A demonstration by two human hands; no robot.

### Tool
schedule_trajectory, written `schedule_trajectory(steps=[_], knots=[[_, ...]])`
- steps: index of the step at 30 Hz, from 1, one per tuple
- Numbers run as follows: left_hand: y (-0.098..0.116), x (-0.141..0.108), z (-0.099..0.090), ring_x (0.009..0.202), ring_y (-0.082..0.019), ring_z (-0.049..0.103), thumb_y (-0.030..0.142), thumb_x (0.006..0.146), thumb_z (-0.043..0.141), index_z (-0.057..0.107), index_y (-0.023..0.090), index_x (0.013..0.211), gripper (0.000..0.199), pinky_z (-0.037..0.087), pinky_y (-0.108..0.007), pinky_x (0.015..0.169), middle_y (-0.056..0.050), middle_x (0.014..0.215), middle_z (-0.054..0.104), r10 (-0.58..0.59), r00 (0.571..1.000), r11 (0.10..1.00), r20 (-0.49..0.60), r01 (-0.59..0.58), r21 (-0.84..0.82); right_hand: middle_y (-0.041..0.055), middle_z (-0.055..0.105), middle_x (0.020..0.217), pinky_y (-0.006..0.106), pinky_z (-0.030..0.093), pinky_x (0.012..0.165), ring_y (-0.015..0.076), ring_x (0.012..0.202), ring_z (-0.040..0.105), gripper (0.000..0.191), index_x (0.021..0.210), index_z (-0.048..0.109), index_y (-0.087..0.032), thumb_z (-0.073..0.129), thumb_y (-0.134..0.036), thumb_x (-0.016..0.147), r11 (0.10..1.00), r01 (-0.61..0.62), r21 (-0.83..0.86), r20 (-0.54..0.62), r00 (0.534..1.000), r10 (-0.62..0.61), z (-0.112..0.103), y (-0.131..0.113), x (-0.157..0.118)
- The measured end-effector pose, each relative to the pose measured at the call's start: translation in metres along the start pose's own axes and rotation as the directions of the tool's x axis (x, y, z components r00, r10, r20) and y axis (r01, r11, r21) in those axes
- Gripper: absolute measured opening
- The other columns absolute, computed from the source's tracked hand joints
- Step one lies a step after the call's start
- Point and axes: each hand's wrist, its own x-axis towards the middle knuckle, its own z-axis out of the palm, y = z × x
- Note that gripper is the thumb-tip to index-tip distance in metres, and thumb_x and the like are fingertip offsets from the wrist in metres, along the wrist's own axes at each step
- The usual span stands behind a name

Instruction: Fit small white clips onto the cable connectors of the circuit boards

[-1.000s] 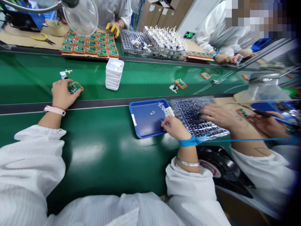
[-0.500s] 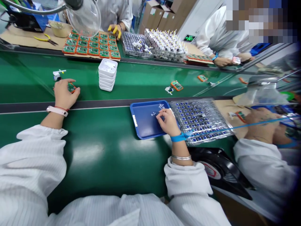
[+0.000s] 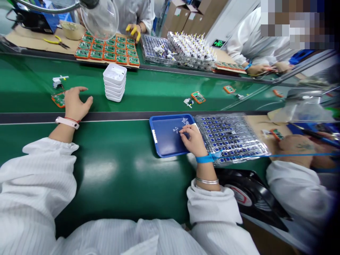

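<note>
My left hand [image 3: 77, 104] is over the green belt, thumb and fingers apart, nothing between them. Beside its knuckles lies a green circuit board in an orange frame [image 3: 57, 100], partly covered by the hand. A small white part with wires [image 3: 57, 83] rests just behind that board. Over the right side of a blue tray [image 3: 166, 141] is my right hand [image 3: 195, 140], thumb and fingertips pinched together. What they hold, if anything, is too small to make out. Tiny whitish pieces [image 3: 175, 130] are scattered in the tray by the fingertips.
A stack of white plastic housings [image 3: 114, 83] stands on the belt. Another framed board [image 3: 198, 97] lies farther right. Clear trays of blue-and-black parts [image 3: 225, 136] adjoin the blue tray, above a black fan [image 3: 252, 191]. Co-workers sit opposite and at right.
My left hand has opened off the framed board, which has shifted left. The housing stack and other belt items have also moved left. My right hand stays pinched over the tray.
</note>
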Motion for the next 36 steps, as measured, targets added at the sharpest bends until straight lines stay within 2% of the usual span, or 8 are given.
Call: schedule_trajectory(steps=[4,8,10,16,21,26,32,36], knots=[[0.002,-0.002,-0.004,0.095,-0.025,0.052,0.024,0.072,0.059,0.058,0.006,0.107,0.039,0.038,-0.044,0.092,-0.013,0.103,0.059,0.036,0.993,0.999,-0.113,-0.039,-0.023,0.0092,0.055,0.094,0.044,0.045,0.087,0.0241,0.095,0.055,0.011,0.08,0.059,-0.02,0.051,-0.015,0.075,1.0,-0.001,-0.021,-0.008,1.0,0.0,0.001,0.001,0.0],[0.005,-0.005,-0.011,0.098,-0.022,0.051,0.023,0.079,0.052,0.051,0.005,0.111,0.037,0.042,-0.039,0.085,-0.013,0.106,0.054,0.107,0.935,0.992,-0.337,-0.124,-0.032,0.01,0.056,0.087,0.044,0.045,0.085,0.0251,0.09,0.055,0.007,0.074,0.058,-0.019,0.051,-0.019,0.075,0.993,-0.057,-0.101,-0.072,0.996,0.05,-0.009,0.008,-0.001],[0.008,-0.007,-0.013,0.1,-0.022,0.05,0.022,0.08,0.051,0.049,0.006,0.112,0.035,0.043,-0.037,0.082,-0.013,0.107,0.052,0.139,0.913,0.987,-0.383,-0.159,-0.022,0.0095,0.057,0.082,0.042,0.046,0.082,0.025,0.085,0.055,0.007,0.07,0.057,-0.019,0.052,-0.02,0.075,0.986,-0.085,-0.142,-0.041,0.996,0.079,-0.018,0.01,-0.005],[0.016,-0.009,-0.016,0.104,-0.023,0.048,0.022,0.081,0.051,0.047,0.009,0.11,0.032,0.041,-0.039,0.081,-0.013,0.109,0.052,0.177,0.917,0.982,-0.357,-0.189,0.001,0.0082,0.059,0.075,0.04,0.045,0.078,0.0243,0.079,0.055,0.005,0.066,0.06,-0.018,0.057,-0.02,0.07,0.967,-0.129,-0.218,0.176,0.97,0.169,-0.037,0.014,-0.016],[0.017,-0.011,-0.018,0.106,-0.024,0.047,0.024,0.083,0.048,0.047,0.011,0.109,0.029,0.04,-0.039,0.08,-0.013,0.11,0.051,0.184,0.908,0.978,-0.376,-0.206,-0.018,0.008,0.06,0.075,0.04,0.045,0.078,0.0244,0.079,0.056,0.004,0.067,0.061,-0.019,0.058,-0.02,0.07,0.968,-0.132,-0.214,0.181,0.968,0.172,-0.034,0.018,-0.017],[0.021,-0.013,-0.019,0.111,-0.025,0.043,0.027,0.084,0.046,0.045,0.011,0.11,0.03,0.037,-0.045,0.09,-0.014,0.114,0.046,0.313,0.85,0.935,-0.423,-0.355,-0.021,0.0079,0.061,0.075,0.039,0.044,0.077,0.0242,0.079,0.056,0.005,0.068,0.063,-0.018,0.058,-0.019,0.07,0.966,-0.128,-0.224,0.189,0.967,0.172,-0.035,0.018,-0.017],[0.044,-0.024,-0.015,0.108,-0.027,0.046,0.028,0.077,0.052,0.045,0.017,0.099,0.026,0.034,-0.047,0.095,-0.013,0.112,0.048,0.379,0.878,0.91,-0.291,-0.411,-0.056,0.0062,0.063,0.072,0.035,0.043,0.072,0.0216,0.071,0.058,0.01,0.062,0.063,-0.019,0.059,-0.02,0.07,0.964,-0.093,-0.251,0.305,0.937,0.17,-0.043,0.009,-0.019],[0.054,-0.03,-0.008,0.104,-0.026,0.049,0.029,0.075,0.054,0.047,0.018,0.098,0.027,0.036,-0.046,0.092,-0.012,0.112,0.051,0.474,0.846,0.869,-0.246,-0.495,-0.026,0.0067,0.063,0.069,0.035,0.043,0.069,0.0221,0.068,0.058,0.009,0.058,0.063,-0.018,0.062,-0.021,0.067,0.949,-0.077,-0.305,0.329,0.927,0.181,-0.04,0.01,-0.018]])
